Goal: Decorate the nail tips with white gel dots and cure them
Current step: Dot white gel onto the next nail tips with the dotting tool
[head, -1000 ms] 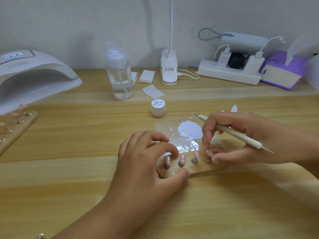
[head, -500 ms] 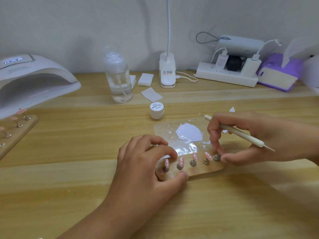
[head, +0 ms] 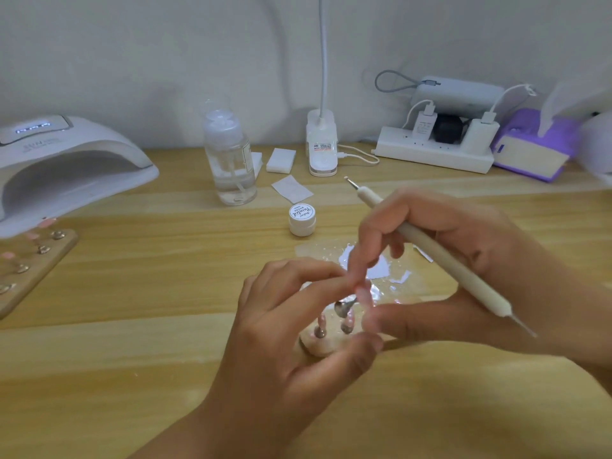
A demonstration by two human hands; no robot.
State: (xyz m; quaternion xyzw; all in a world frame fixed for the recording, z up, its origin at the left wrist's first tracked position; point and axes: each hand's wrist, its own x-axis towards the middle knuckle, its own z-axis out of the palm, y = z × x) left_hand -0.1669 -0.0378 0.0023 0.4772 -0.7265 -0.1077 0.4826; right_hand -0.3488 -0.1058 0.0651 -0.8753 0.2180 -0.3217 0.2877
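right hand [head: 490, 240] grips dotting pen [head: 470, 283], pinching a nail tip [head: 363, 290]; left hand [head: 284, 342] pinches wooden stand [head: 318, 348], 6 o'clock of gel pot [head: 302, 219].

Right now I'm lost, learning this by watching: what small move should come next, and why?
Probably pass the pink nail tip to the left hand: the right hand pinches it above the wooden holder while its dotting tool points away from the white gel, so it can't dot yet.
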